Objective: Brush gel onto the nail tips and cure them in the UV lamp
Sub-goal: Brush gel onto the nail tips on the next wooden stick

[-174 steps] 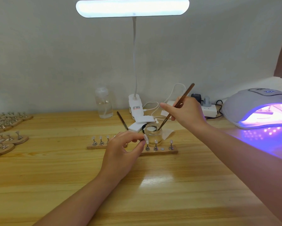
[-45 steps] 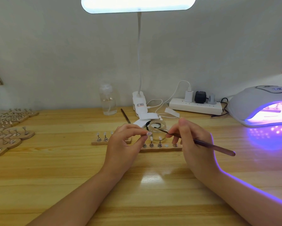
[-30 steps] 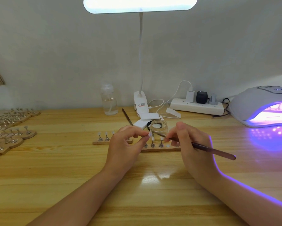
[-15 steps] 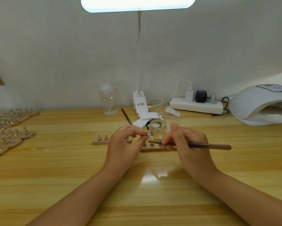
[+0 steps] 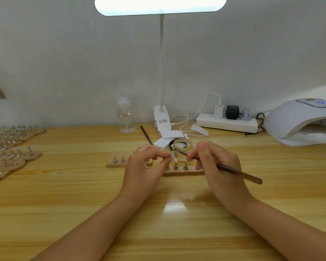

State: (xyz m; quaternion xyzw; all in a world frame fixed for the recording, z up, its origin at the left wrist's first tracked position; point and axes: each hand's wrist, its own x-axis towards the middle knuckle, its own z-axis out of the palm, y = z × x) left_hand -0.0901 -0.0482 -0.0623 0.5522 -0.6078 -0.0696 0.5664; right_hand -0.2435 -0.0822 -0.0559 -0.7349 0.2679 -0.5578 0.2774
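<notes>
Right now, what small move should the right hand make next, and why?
Probably stroke the brush along the nail tip. The left hand pinches the tip beside the gel jar, and the right hand holds the bristles at it. The UV lamp is dark.

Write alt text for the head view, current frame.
Over a wooden desk, the left hand pinches a nail tip while the right hand holds a brush to it, above a wooden tip stand and a small glass jar. A UV lamp, unlit, sits at right; a desk lamp shines overhead.
</notes>
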